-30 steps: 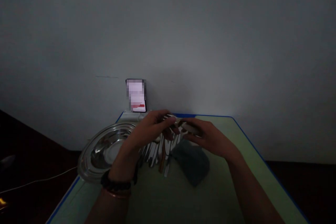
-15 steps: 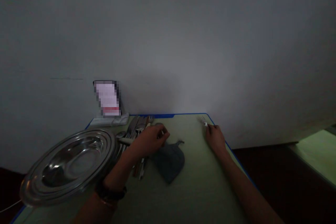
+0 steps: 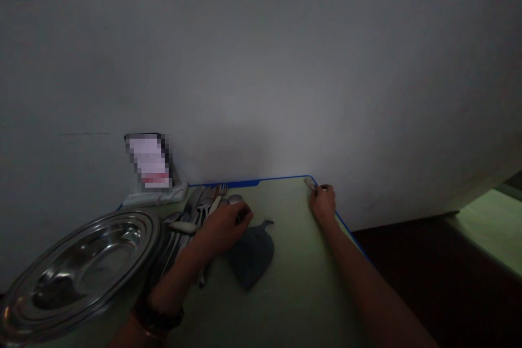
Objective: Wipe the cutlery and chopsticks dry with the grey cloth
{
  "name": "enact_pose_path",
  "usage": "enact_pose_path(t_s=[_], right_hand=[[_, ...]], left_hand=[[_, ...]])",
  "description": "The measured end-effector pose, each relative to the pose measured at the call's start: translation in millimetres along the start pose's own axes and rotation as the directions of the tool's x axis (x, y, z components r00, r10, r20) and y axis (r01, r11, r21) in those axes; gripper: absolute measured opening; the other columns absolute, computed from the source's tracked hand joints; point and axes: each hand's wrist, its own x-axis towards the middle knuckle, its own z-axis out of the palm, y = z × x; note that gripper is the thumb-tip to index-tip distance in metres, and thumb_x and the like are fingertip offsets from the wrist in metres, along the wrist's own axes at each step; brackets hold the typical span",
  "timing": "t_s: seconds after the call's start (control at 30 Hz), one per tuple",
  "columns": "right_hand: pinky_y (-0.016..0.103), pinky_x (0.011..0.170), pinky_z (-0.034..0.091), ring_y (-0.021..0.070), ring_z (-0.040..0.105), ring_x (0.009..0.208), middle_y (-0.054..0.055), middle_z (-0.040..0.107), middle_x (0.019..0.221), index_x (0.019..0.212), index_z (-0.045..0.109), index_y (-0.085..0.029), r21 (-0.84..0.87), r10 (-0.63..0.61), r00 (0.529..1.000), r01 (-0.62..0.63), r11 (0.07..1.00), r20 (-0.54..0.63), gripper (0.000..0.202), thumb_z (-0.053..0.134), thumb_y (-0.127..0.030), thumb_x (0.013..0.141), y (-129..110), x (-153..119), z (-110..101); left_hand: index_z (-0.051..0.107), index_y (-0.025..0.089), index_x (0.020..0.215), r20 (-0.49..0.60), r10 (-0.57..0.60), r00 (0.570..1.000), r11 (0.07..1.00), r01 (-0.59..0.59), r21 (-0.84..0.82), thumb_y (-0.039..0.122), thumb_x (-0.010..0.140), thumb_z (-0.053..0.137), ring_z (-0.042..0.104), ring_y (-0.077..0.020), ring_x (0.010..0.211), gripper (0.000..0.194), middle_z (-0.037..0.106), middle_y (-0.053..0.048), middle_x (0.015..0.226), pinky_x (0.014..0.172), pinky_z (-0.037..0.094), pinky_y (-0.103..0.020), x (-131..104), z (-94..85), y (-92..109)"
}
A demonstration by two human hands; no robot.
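My right hand [image 3: 324, 205] is closed around a fork [image 3: 309, 182] near the far right corner of the table, tines pointing away from me. My left hand [image 3: 226, 227] hovers with curled fingers by the upper left of a dark grey cloth [image 3: 253, 255]; whatever lies inside its fingers is hidden. Just beyond those fingers shows the bowl of a spoon [image 3: 235, 199]. Left of this hand lies a pile of forks, spoons and knives, among them a piece with a cream handle [image 3: 182, 227]. The forearm covers part of the pile.
Stacked, shiny metal dishes [image 3: 149, 231] take up the left side of the table [image 3: 291, 283]. A phone [image 3: 149, 160] leans at the back on a white stand [image 3: 134, 197], close to the wall [image 3: 261, 65]. Another pale surface [image 3: 489, 228] stands off to the right.
The view has turned slightly, so most things sit further left. My right hand still grips the fork, now close to the far corner. The left hand stays curled by the cloth.
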Motion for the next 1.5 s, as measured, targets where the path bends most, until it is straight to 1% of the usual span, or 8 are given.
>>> enact_pose_path(t_s=[0.43,0.73,0.93,1.07,1.2,1.3,1.4,1.5], right_hand=[[0.034,0.075,0.038,0.0269,0.049,0.098,0.014,0.056,0.109,0.118,0.056,-0.019,-0.089,-0.053,0.997,0.057,0.994,0.05,0.036,0.038,-0.024,0.088,-7,-6,-6],[0.037,0.075,0.036,0.0279,0.049,0.096,0.017,0.054,0.108,0.119,0.055,-0.017,-0.122,-0.048,0.998,0.044,0.992,-0.03,0.037,0.038,-0.022,0.087,-9,-13,-10],[0.042,0.094,0.028,0.0271,0.039,0.112,0.013,0.044,0.126,0.128,0.044,-0.019,-0.064,-0.231,0.967,0.225,0.972,-0.11,0.042,0.043,-0.025,0.086,-27,-45,-19],[0.041,0.093,0.035,0.0245,0.043,0.109,0.015,0.048,0.117,0.127,0.044,-0.017,0.256,-0.512,0.842,0.54,0.802,-0.17,0.043,0.04,-0.034,0.088,-52,-94,-30],[0.04,0.09,0.039,0.0224,0.048,0.105,0.009,0.053,0.112,0.123,0.049,-0.026,0.457,-0.819,0.573,0.729,0.51,0.001,0.044,0.053,-0.037,0.081,-79,-124,-37],[0.04,0.087,0.042,0.0221,0.051,0.097,0.009,0.057,0.103,0.107,0.059,-0.021,0.497,-0.754,0.652,0.629,0.597,0.081,0.029,0.053,-0.03,0.08,-87,-121,-32],[0.037,0.087,0.043,0.0201,0.052,0.094,0.011,0.057,0.099,0.098,0.057,-0.016,0.572,-0.655,0.754,0.515,0.638,0.051,0.02,0.044,-0.021,0.085,-85,-112,-25],[0.036,0.088,0.043,0.0196,0.052,0.097,0.011,0.056,0.103,0.102,0.053,-0.015,0.61,-0.607,0.795,0.488,0.624,-0.015,0.02,0.041,-0.022,0.087,-81,-109,-21]], left_hand=[[0.055,0.015,0.107,-0.3,0.131,0.945,0.954,-0.038,0.296,0.027,0.088,0.041,0.055,-0.0275,0.101,0.026,0.059,-0.013,0.11,0.087,0.044,-0.046,-46,25.9,-35],[0.055,0.019,0.116,-0.281,0.218,0.935,0.927,-0.108,0.359,0.028,0.087,0.045,0.054,-0.0246,0.107,0.031,0.061,-0.009,0.117,0.093,0.042,-0.043,-65,33.6,-37],[0.054,0.016,0.113,-0.346,0.143,0.927,0.94,-0.018,0.341,0.017,0.089,0.037,0.054,-0.0238,0.106,0.03,0.061,-0.01,0.114,0.092,0.043,-0.044,-61,32.2,-45],[0.056,0.014,0.108,-0.369,0.081,0.926,0.951,0.04,0.308,0.008,0.085,0.035,0.056,-0.0237,0.103,0.032,0.061,-0.012,0.111,0.089,0.046,-0.042,-58,34.8,-60],[0.056,0.012,0.11,-0.374,0.045,0.926,0.948,0.079,0.309,0.004,0.082,0.036,0.055,-0.0243,0.106,0.035,0.06,-0.014,0.113,0.091,0.045,-0.042,-58,38.6,-69],[0.056,0.013,0.111,-0.367,0.043,0.929,0.939,0.088,0.333,0.009,0.081,0.041,0.051,-0.0258,0.111,0.034,0.056,-0.013,0.12,0.096,0.041,-0.043,-59,43.7,-70],[0.052,0.013,0.119,-0.38,0.012,0.925,0.927,0.132,0.351,0.018,0.081,0.046,0.043,-0.0307,0.119,0.039,0.046,-0.016,0.131,0.097,0.039,-0.048,-60,48.2,-71],[0.052,0.015,0.121,-0.369,-0.04,0.929,0.91,0.186,0.37,0.025,0.082,0.046,0.038,-0.0325,0.122,0.04,0.044,-0.015,0.132,0.098,0.035,-0.05,-59,48.6,-70]])
